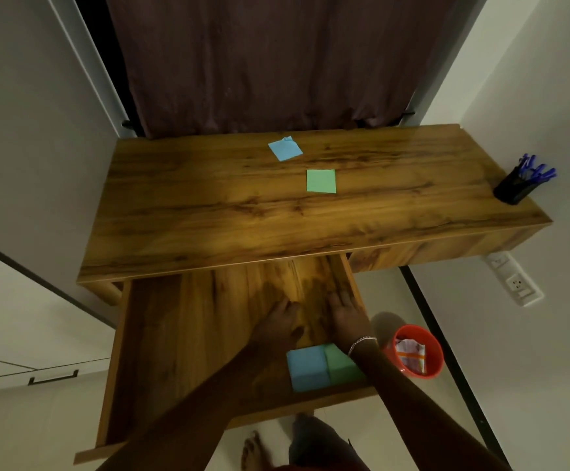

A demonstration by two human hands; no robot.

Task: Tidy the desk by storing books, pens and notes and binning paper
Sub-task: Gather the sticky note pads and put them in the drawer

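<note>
**Head view, looking down over the desk (209, 212) and its open drawer (175, 334).** Both hands lie inside the drawer, palms down on the bare wooden floor and fingers pointing away from the person toward the desk.

- **Hands:** The left hand (278, 322) and the right hand (346, 316) are side by side and near each other. Their fingers are extended and roughly flat. Neither appears to hold anything. The right wrist wears a bracelet (361, 343).
- **Stored notes:** A blue sticky-note pad (307, 367) and a green sticky-note pad (339, 363) sit touching each other in the drawer's near right corner. They are just behind the hands, and the right forearm partly covers the green one.
- **Loose notes:** Two single sheets lie on the desktop, beyond the hands and higher than them. The green sticky note (321, 181) lies flat, almost straight ahead of the right hand. The blue sticky note (285, 148) is farther back and slightly left, with one corner curled.
- **Judgement:** The right hand is nearer the green sheet, which probably comes next. Either hand must lift clear of the drawer and reach forward over the desk edge.
- **Elsewhere:** A black pen holder (514, 188) with blue pens (536, 168) stands at the desk's right end. A red bin (438, 365) on the floor, right of the drawer, contains crumpled paper (411, 355).
</note>
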